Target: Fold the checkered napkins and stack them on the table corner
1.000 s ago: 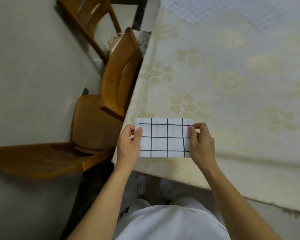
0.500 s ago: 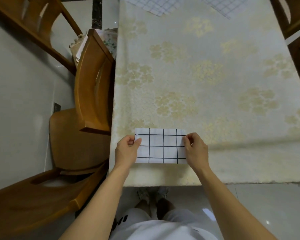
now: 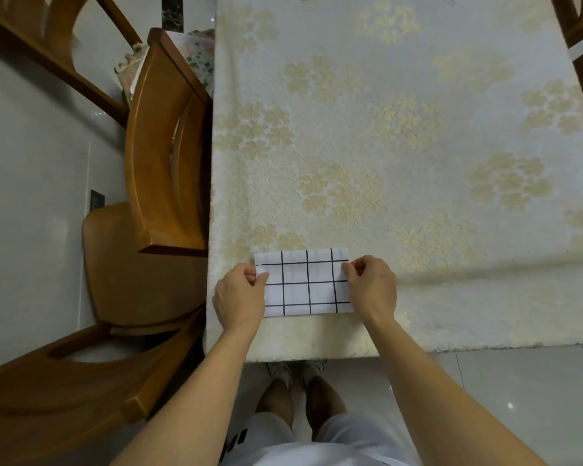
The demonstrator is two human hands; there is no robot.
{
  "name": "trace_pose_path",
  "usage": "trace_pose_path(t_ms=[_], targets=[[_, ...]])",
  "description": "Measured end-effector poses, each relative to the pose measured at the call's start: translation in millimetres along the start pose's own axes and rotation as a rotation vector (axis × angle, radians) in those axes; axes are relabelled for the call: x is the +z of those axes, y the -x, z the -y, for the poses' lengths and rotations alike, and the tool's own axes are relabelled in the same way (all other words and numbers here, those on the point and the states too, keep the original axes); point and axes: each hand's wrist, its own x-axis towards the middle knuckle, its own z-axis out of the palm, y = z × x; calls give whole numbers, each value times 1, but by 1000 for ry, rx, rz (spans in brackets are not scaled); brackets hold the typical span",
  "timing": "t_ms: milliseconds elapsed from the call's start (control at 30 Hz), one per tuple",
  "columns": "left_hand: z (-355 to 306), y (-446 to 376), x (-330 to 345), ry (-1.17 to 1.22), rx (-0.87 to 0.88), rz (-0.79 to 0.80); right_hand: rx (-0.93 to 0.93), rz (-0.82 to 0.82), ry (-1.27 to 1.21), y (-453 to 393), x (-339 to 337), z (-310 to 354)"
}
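Fingers of both hands are pinching the short ends of the folded checkered napkin (image 3: 306,281), thumb over, the other fingers curled under or against the edge. I am watching the left hand (image 3: 240,295) closing on the left end, where a small flap of cloth is curling up over the thumb, and the right hand (image 3: 371,286) nipping the right end near its upper corner. Neither hand is spreading flat; both are gripping the cloth itself.

Compared with a second ago, the napkin is sitting lower and flatter against the tablecloth (image 3: 418,136), and the view is swinging round so that the table's near edge is now running level across the picture. The napkin is coming to rest just inside the near left corner of the table, right beside the wooden chair (image 3: 162,156) pushed against that side. I am reading this as the placing step: the fold looks finished and the piece is being set down at the corner where the stack belongs. I cannot tell whether another folded napkin is already lying beneath it. More checkered cloth is only just peeking in at the top edge, so further napkins are probably waiting.

Both forearms are reaching forward from below, roughly parallel, wrists bent a little downward, backs of the hands facing up toward the camera, knuckles turned in toward each other across the napkin.
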Motion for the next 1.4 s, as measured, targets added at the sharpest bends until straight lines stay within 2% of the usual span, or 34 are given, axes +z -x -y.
trace_pose_path(t_ms=[233,433,567,700,833,1033,1200,1400], targets=[[2,0,1,3,7,7,10,-19,-9,1,-3,1],[-14,6,-19,111,22,-35,-60,-32,-39,5,-29,9],[-32,11,-38,101,193,-31,-137,-42,-51,9,-55,21],[-56,16,-62,55,402,-9,-294,-98,-30,21,-83,43],[-77,28,-88,-49,620,-62,-453,-175,11,36,-107,63],[-92,56,-115,-176,840,-136,-630,-283,140,74,-134,75],[-90,85,-122,-253,945,-162,-646,-317,244,105,-145,61],[-79,99,-113,-312,961,-135,-591,-289,269,123,-142,47]])
